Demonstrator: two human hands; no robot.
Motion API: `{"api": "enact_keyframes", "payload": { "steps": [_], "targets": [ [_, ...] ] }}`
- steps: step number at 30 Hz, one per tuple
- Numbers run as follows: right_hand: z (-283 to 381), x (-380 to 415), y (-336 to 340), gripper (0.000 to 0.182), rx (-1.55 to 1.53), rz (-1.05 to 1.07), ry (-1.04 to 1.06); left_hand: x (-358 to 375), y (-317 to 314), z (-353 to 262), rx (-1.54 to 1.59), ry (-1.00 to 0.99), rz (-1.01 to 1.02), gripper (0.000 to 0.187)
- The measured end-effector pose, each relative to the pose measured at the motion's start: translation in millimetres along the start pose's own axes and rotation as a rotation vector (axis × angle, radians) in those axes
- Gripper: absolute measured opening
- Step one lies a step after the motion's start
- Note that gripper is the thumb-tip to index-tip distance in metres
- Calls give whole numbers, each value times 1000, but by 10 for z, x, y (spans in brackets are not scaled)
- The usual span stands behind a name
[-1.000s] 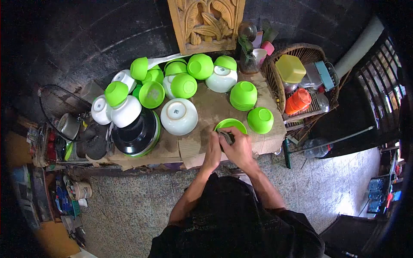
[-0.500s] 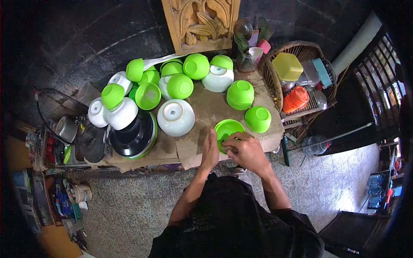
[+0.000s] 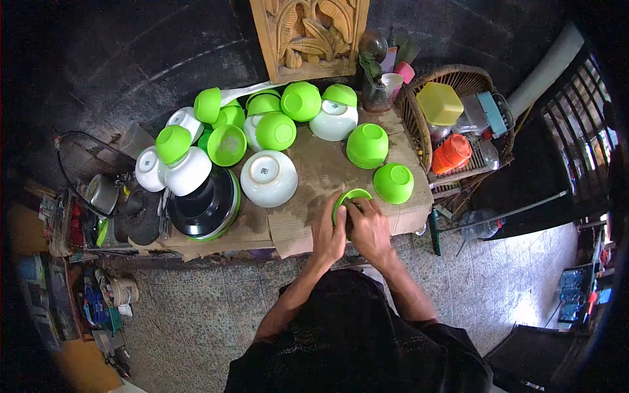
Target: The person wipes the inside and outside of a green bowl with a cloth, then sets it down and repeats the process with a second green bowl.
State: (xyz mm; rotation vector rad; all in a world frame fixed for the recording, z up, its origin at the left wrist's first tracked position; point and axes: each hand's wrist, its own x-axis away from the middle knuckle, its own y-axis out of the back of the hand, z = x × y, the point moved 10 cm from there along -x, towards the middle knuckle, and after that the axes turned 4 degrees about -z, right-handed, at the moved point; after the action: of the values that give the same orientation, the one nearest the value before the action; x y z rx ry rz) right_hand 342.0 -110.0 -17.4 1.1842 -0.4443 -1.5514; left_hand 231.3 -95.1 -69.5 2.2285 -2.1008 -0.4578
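A small green bowl point(image 3: 356, 193) is tilted up at the front edge of the cardboard-covered counter. My left hand point(image 3: 329, 232) grips its left side, thumb near the rim. Into its mouth reach the bent fingers of my right hand point(image 3: 369, 229); whatever they hold inside is hidden. Just to the right, an upside-down green bowl point(image 3: 394, 183) rests on the cardboard point(image 3: 314, 173). Behind that stands an upturned stack of green bowls point(image 3: 367, 145). A large white bowl point(image 3: 268, 179) lies face down to the left of my hands.
More green and white bowls pile up at the back left, near a black round lid point(image 3: 202, 208). A wicker basket point(image 3: 413, 108) with a yellow container point(image 3: 439, 103) and orange cups point(image 3: 452, 153) is at the right. A carved wooden panel point(image 3: 308, 39) leans behind.
The green bowl has been tipped up from a flatter position. My left hand now wraps its side, and my right fingers have gone deeper into it.
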Motion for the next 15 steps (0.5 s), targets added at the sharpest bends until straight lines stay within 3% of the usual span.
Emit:
{"api": "enact_keyframes", "payload": {
  "steps": [3,5,7,11,14,15],
  "targets": [
    [-52,64,-165,25,89,159,-22,1,76,20,-29,6,-33,48],
    [-72,57,-178,22,72,239,-73,12,131,-42,-106,-97,-76,47],
    [-2,32,-169,22,-62,311,-47,1,135,-63,-105,-105,-74,47],
    [39,-5,-139,22,-254,343,6,-50,148,-84,-66,-75,-31,48],
    [-72,-32,-189,20,-498,328,-142,-67,143,-16,-25,-85,-44,47],
    [-56,-77,-139,20,-488,218,-73,-67,146,-22,-24,-85,-47,47]
  ]
}}
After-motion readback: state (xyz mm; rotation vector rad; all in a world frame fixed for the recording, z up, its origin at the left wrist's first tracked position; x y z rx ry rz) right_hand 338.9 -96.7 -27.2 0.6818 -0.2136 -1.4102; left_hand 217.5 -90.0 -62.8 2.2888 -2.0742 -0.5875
